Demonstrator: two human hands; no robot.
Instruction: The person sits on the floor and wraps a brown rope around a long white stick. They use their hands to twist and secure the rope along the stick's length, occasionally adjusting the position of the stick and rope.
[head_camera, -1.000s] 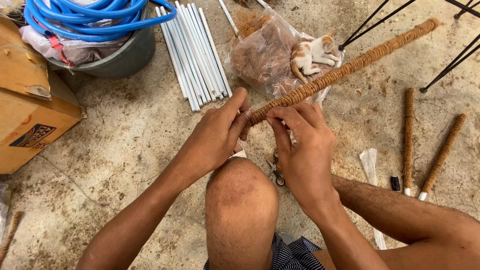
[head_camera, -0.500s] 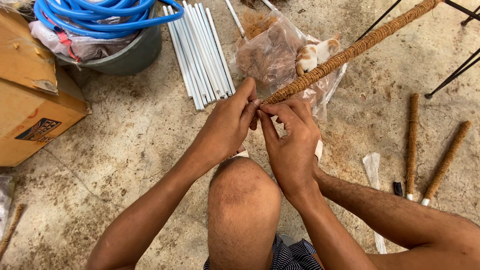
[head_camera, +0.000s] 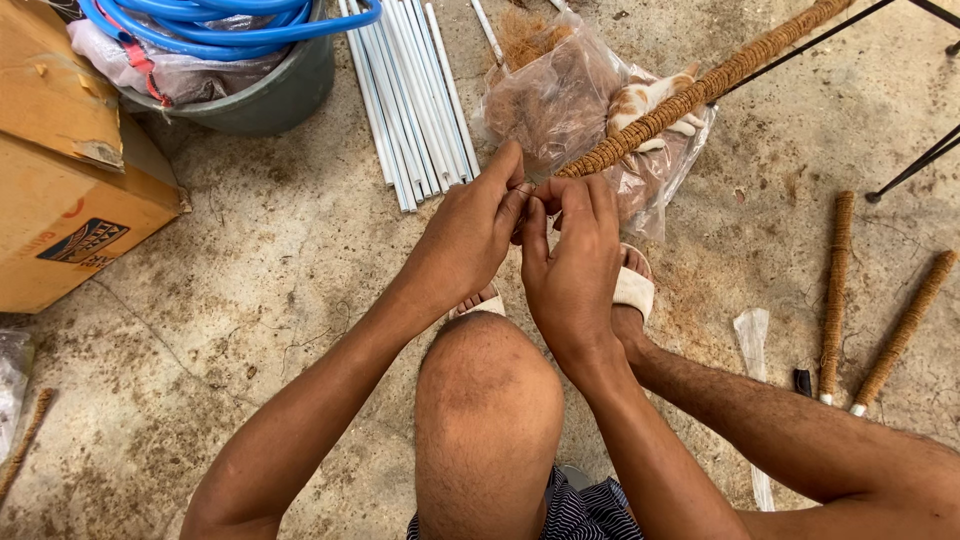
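Note:
A long pole wrapped in brown coir rope (head_camera: 700, 92) slants from the upper right down to my hands. My left hand (head_camera: 468, 238) pinches its near end between thumb and fingers. My right hand (head_camera: 572, 270) grips the same end from the right, fingers curled over it. The pole's tip is hidden behind my fingers. Both hands meet above my bare knee (head_camera: 487, 390).
A clear bag of coconut fibre (head_camera: 560, 100) and an orange-and-white kitten (head_camera: 645, 100) lie beyond the pole. White pipes (head_camera: 410, 90), a grey tub with blue hose (head_camera: 250, 60) and a cardboard box (head_camera: 60, 200) sit left. Two wrapped poles (head_camera: 836, 280) lie right.
Both hands drew closer together at the pole's end and rose in view. My right hand turned, its back now facing me. The scissors by my foot are no longer visible.

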